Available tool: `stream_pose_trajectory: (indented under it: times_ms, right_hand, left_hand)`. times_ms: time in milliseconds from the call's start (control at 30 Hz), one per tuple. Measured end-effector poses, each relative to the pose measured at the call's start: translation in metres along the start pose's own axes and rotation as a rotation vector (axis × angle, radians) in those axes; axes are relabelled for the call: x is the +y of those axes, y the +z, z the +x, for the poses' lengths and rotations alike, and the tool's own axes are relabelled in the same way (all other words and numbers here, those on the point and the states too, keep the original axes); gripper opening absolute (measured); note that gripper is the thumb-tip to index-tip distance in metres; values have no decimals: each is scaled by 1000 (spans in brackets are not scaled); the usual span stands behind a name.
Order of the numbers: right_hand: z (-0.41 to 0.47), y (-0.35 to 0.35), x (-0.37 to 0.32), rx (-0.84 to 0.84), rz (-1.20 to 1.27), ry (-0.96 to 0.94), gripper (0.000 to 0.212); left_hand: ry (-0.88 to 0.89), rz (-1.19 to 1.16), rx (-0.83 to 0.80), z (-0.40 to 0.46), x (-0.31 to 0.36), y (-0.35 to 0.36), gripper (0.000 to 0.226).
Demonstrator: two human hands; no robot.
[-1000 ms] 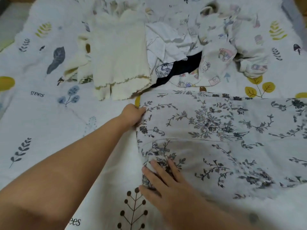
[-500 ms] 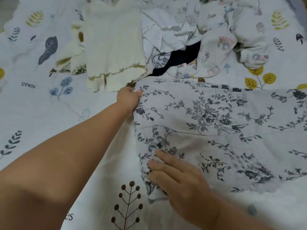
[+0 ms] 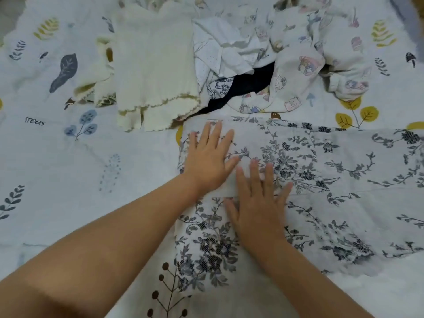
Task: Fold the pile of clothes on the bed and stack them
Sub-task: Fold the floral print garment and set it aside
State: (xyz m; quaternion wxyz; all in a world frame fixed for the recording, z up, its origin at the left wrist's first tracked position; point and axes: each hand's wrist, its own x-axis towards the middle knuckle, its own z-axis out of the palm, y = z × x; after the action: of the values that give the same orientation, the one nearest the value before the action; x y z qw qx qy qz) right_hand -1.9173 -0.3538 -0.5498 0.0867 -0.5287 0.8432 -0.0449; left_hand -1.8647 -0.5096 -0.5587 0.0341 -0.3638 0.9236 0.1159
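Your left hand (image 3: pixel 210 160) and right hand (image 3: pixel 258 207) lie flat, fingers straight, pressing on the flowery cloth (image 3: pixel 321 180). They hold nothing. The cloth lies spread on the bed (image 3: pixel 57 180), its long side running left to right, off past the right edge. Behind it sits the pile of clothes (image 3: pixel 263 60), with a cream knit top (image 3: pixel 156 65) at its left.

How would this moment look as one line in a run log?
stage: smoothing | left hand: flat on floral garment | right hand: flat on it | pile: unfolded behind
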Motion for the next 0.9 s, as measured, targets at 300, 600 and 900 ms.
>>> stream_pose_trajectory:
  times_ms: [300, 600, 900]
  right_hand:
    - [16, 3, 37, -61, 87, 92, 79]
    - [29, 17, 106, -118, -61, 321, 79]
    - [31, 4, 111, -199, 45, 255, 74]
  left_hand:
    - [-18, 133, -59, 7, 4, 13, 69]
    - [159, 178, -90, 54, 50, 34, 63]
    - [112, 231, -242, 54, 61, 22, 62]
